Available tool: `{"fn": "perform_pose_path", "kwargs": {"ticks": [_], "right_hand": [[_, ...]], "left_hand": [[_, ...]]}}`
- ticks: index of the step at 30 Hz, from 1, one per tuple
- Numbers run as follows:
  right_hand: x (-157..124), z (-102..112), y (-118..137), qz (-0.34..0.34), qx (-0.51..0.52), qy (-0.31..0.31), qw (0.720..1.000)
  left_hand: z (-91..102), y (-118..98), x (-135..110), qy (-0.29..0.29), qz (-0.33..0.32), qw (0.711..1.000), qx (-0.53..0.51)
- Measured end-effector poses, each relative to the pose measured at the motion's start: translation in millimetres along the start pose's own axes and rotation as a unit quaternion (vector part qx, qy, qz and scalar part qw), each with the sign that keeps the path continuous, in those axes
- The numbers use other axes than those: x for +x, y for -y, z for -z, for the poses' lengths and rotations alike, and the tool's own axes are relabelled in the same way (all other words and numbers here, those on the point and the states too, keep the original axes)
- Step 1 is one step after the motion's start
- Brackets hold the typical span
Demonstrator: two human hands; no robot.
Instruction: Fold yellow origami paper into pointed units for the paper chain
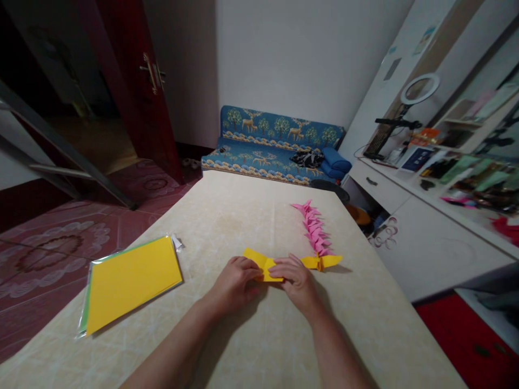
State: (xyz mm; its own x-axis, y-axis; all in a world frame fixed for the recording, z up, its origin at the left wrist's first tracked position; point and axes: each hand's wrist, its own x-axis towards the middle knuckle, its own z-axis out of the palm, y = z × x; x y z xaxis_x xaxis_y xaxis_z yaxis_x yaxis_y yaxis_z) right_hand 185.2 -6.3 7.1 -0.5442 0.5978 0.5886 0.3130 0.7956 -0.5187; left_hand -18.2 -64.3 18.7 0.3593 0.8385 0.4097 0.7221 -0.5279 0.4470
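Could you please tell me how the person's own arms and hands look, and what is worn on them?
The left grip and right grip are human hands without gloves. The left forearm and right forearm are bare as far as they show: no sleeve, watch or bracelet is seen. A thin ring would be too small to tell.

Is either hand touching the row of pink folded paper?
No, the left hand and right hand hold a yellow sheet, apart from the pink row.

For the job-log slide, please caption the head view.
Left grip and right grip hold a creased yellow paper piece near a row of pointed pink folded-paper shapes.
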Motion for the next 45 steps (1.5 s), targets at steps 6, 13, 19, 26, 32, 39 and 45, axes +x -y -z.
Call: {"fn": "perform_pose_path", "kwargs": {"ticks": [6, 13, 19, 26, 32, 39, 45], "right_hand": [[-50.4, 19.0, 49.0, 0.0, -0.008, 0.072, 0.997], [-89.8, 20.8, 72.3, -0.056, -0.001, 0.093, 0.994], [-74.2, 14.5, 73.7, -0.194, 0.04, 0.052, 0.979], [-59.7, 1.7, 64.7, -0.314, -0.024, 0.039, 0.948], [-58.9, 4.0, 62.4, -0.316, 0.019, 0.057, 0.947], [-62.0, -4.7, 53.5, -0.356, 0.026, 0.005, 0.934], [-58.4, -5.2, 59.0, -0.339, -0.054, 0.005, 0.939]], "left_hand": [[5.1, -46.4, -54.4, 0.074, -0.024, 0.997, -0.002], [-3.1, -70.9, -105.5, 0.076, 0.013, 0.996, 0.042], [-6.1, -70.8, -103.9, 0.086, 0.028, 0.994, 0.055], [-6.2, -72.3, -105.9, 0.087, 0.048, 0.994, 0.052], [-4.8, -73.6, -106.2, 0.089, 0.046, 0.994, 0.048], [-3.0, -75.4, -104.9, 0.081, 0.048, 0.995, 0.034], [-3.3, -75.0, -104.3, 0.081, 0.046, 0.995, 0.034]]}}
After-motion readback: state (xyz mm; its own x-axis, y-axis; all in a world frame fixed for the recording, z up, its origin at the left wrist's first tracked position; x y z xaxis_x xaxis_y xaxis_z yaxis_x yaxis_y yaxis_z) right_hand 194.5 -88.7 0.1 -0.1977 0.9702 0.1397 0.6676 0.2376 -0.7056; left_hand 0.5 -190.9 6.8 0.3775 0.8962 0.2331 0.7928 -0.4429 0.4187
